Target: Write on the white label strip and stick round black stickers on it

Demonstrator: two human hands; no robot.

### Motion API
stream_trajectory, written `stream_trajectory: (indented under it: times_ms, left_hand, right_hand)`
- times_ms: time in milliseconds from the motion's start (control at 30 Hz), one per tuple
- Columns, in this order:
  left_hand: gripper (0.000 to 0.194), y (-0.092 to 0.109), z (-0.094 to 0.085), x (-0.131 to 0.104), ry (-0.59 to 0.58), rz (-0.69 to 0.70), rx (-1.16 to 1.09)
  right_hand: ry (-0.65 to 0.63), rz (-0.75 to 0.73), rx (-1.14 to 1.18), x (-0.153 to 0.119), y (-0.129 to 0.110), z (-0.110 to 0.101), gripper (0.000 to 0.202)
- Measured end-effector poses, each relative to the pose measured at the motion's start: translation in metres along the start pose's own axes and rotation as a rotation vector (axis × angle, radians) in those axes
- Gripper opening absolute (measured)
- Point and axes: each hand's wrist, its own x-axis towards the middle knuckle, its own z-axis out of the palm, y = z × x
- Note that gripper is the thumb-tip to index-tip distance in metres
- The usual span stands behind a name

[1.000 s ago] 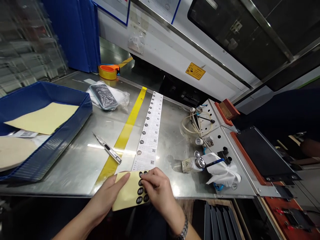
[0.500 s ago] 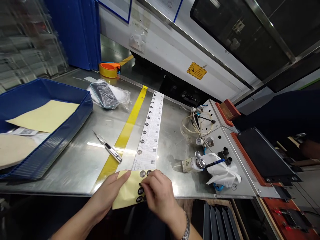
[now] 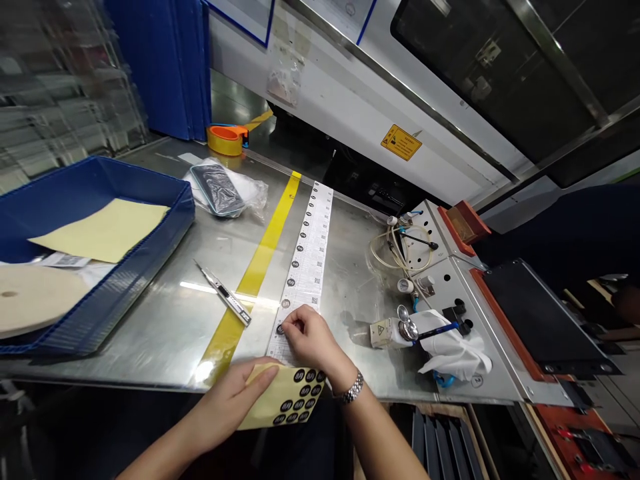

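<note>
My left hand [image 3: 244, 395] grips a yellow backing sheet [image 3: 265, 400] of round black stickers, thumb on top, at the table's front edge. My right hand [image 3: 313, 337] has its fingertips pinched on a round black sticker [image 3: 281, 329], which is over or touching the near end of a long white label strip [image 3: 306, 273]. Similar black dots run up the strip's left side, with square codes along its right. Left of the strip, a utility knife [image 3: 223, 293] lies across the yellow tape line [image 3: 270, 240].
A blue bin [image 3: 150, 267] with yellow paper and a beige disc stands at left. Behind it are a bagged dark item [image 3: 217, 190] and a tape roll [image 3: 225, 140]. On the right are a small bottle [image 3: 387, 332], white cloth [image 3: 450, 343] and coiled tubing [image 3: 385, 250].
My right hand has moved from the sticker sheet up to the label strip, carrying a sticker off the sheet. The sheet in my left hand has shifted slightly down and right.
</note>
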Motion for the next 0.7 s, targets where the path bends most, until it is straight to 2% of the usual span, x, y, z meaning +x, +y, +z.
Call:
stream_trajectory:
  times_ms: [333,500,533,633,700]
  left_hand:
    - [0.049,-0.0045,-0.0012,0.0002,-0.021,-0.002,-0.040]
    - [0.049,-0.0037,-0.0002,0.0006,-0.011,-0.004,-0.053]
    - [0.049,-0.0039,-0.0002,0.0009,-0.013,-0.003,-0.057]
    - [0.049,-0.0048,-0.0006,0.0000,-0.015,0.012,-0.048]
    - [0.048,-0.0039,-0.0008,-0.0035,-0.013,0.034,0.003]
  right_hand:
    - [0.025,-0.041,-0.084,-0.0039,-0.0025,0.0052,0.012]
    - [0.057,-0.050,-0.230,-0.0042,-0.0057,0.0091,0.005]
    - [0.095,-0.046,-0.286,-0.0047,-0.0061,0.0087,0.013]
    - [0.265,-0.039,-0.484,-0.0063,-0.0030,0.0057,0.076]
    - [0.313,-0.024,-0.553,-0.0061,0.0037,0.0045,0.100]
